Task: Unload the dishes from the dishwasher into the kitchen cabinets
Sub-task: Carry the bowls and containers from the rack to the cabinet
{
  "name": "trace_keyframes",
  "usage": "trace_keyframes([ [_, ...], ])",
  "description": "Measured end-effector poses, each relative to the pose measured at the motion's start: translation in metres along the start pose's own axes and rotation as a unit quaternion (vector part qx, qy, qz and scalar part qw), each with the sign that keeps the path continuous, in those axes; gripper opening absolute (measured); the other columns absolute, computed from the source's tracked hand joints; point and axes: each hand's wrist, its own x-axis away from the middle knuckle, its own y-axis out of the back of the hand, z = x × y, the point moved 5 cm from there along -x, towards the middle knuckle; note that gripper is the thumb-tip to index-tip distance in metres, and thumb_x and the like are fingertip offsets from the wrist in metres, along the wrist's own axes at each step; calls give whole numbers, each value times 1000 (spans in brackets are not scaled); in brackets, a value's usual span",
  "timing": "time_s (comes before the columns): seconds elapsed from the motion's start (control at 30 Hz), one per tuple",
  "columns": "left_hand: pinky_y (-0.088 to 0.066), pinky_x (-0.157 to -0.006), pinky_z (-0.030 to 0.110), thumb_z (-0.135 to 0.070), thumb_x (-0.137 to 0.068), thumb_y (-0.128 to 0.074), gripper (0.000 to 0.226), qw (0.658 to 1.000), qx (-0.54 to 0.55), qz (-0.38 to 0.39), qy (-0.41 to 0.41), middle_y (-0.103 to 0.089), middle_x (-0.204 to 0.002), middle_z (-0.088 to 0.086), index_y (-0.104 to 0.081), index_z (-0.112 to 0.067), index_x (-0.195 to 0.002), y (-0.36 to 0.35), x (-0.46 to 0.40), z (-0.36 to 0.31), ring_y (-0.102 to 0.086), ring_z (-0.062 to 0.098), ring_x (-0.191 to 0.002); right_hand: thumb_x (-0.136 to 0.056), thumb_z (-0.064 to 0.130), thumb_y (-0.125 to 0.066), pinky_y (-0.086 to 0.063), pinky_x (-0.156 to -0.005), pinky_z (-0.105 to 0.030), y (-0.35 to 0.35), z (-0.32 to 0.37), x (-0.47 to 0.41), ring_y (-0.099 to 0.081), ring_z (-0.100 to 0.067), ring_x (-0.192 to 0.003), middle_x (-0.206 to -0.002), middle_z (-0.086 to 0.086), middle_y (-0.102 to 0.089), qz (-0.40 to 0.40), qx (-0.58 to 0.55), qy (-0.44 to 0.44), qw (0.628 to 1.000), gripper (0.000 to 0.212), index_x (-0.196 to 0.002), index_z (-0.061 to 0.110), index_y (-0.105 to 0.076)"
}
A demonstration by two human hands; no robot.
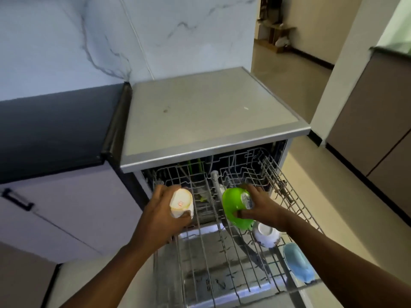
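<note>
Reaching down over the pulled-out upper rack [233, 263] of the dishwasher [200, 121], the person has both hands in among the wires. The left hand [164, 210] grips a white cup [182, 203], fingers curled round its far side and the thumb pressed on its near side; the cup is turned so that its base, which carries a small red mark, faces the camera, and it is held at the rack's left edge. The right hand [262, 207] grips a green bowl [235, 207], thumb across its lower side and fingers over the top edge, with a printed label showing just beside the knuckles; the bowl sits tilted near the middle of the rack, and I cannot tell whether it touches the wires.

Just below the right wrist, a white bowl [266, 235] rests upside down on the rack, its foot ring up. Nearer the camera along the rack's right side lies a pale blue dish [299, 265], tilted against the wires. Some green utensil handles [195, 166] stand at the back, under the dishwasher's grey top. To the left runs a dark bench [55, 125] above a pale cabinet door [66, 207] with a black handle [17, 200].
</note>
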Motion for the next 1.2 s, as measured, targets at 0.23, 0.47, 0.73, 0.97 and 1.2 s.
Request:
trace_keyframes([
  [0.23,-42,-69,2,-34,-70,-76,64,994,62,-94,9,-36,-116,-15,-42,-40,-125,179,100,-21,-44,1,-102,-56,53,-79,-48,-98,-41,-23,198,93,-53,-15,-115,-130,-1,-47,3,-142,97,985,86,-132,34,-42],
  [0.47,-45,-78,19,-46,-61,-70,61,979,21,-204,0,-48,-115,-13,-43,-38,-114,422,192,-44,-52,5,-102,-72,23,-76,-49,-74,-16,-35,447,201,-56,8,-87,-112,-2,-54,-21,-195,246,949,62,-122,21,-39],
  [0.73,-47,-69,21,-31,-72,-80,44,950,6,-310,-41,-56,-108,-7,-55,-28,-107,602,180,-66,-57,12,-91,-75,19,-76,-47,-75,-11,12,625,229,-54,1,-99,-119,0,-50,-70,-160,374,911,63,-126,24,-39],
  [0.97,-53,-67,27,-39,-72,-78,42,946,19,-321,-35,-61,-101,-2,-56,-22,-103,679,115,-43,-59,11,-88,-68,38,-77,-53,-87,-33,32,721,160,-52,-17,-111,-123,1,-46,-144,-108,425,887,71,-126,33,-37],
  [1.2,-55,-74,37,-40,-72,-78,41,938,-1,-340,-65,-64,-99,-3,-57,-20,-101,734,9,-12,-61,14,-88,-62,45,-76,-53,-89,-42,58,821,60,-49,-20,-113,-126,0,-43,-197,-85,471,856,77,-127,35,-35],
])
